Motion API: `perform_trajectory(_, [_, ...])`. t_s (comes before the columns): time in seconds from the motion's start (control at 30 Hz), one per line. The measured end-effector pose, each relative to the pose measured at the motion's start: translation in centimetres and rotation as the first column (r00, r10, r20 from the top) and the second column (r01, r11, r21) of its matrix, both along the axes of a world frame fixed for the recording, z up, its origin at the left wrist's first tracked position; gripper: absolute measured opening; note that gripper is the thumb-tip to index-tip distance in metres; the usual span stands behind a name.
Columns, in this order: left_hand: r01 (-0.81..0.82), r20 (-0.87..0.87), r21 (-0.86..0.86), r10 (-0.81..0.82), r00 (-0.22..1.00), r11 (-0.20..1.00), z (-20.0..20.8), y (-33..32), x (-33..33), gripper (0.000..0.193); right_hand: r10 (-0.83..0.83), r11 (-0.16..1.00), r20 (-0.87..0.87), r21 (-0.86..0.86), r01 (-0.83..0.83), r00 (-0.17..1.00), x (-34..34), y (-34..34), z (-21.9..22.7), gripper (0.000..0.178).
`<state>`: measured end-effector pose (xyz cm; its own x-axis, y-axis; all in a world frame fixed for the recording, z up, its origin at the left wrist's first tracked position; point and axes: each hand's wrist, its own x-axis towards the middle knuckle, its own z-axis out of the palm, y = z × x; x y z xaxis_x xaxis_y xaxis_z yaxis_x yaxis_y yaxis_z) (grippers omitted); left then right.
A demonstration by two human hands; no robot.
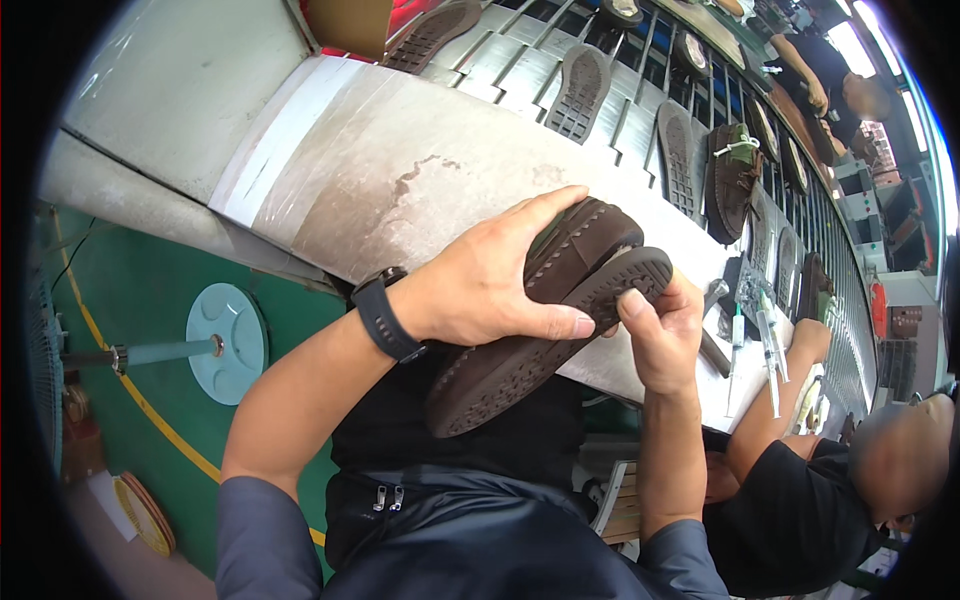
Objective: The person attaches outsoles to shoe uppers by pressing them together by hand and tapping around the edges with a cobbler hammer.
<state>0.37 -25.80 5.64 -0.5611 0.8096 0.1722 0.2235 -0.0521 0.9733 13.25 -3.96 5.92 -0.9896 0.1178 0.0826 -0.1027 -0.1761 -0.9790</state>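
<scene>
Over the near edge of the workbench I hold a dark brown shoe [575, 252] with pale stitching, tilted so its underside partly faces me. Its brown rubber sole [500, 388] has a studded tread. My left hand [480, 275], with a black watch on the wrist, wraps round the shoe's side, thumb lying along the sole. At the far right end, my right hand [665, 335] grips the sole, thumb pressed on the tread. A gap shows there between sole and upper. The fingers behind the shoe are hidden.
Loose soles [580, 95] and a finished-looking shoe [735, 185] lie on the slatted conveyor [630, 65] beyond the pale bench [400, 180]. Syringes [737, 340] and a hammer [712, 345] are at right, beside a co-worker's arm [770, 390]. A pale blue round base [228, 343] stands at left.
</scene>
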Motion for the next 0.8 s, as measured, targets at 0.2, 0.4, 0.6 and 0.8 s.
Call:
perform_trajectory(0.2, [-0.018, -0.07, -0.026, 0.016, 0.997, 0.999, 0.5, 0.1, 0.2, 0.115, -0.128, 0.988, -0.044, 0.08, 0.132, 0.991, 0.0, -1.0, -0.6, 0.024])
perform_trajectory(0.4, [-0.034, -0.165, -0.022, 0.03, 0.986, 0.999, 0.2, -0.1, 0.0, 0.113, -0.138, 0.99, -0.056, 0.033, 0.14, 0.989, 0.0, -1.7, -0.2, 0.023])
perform_trajectory(0.6, [-0.02, -0.147, 0.004, 0.02, 0.989, 1.0, 0.3, -0.3, 0.0, 0.113, -0.142, 0.989, -0.086, 0.03, 0.145, 0.986, 0.2, -2.2, -0.1, 0.022])
perform_trajectory(0.8, [0.002, 0.125, 0.091, -0.013, 0.992, 0.996, 1.3, 0.5, -0.7, 0.114, -0.209, 0.946, -0.089, 0.236, 0.224, 0.974, 0.9, -2.7, 1.2, 0.016])
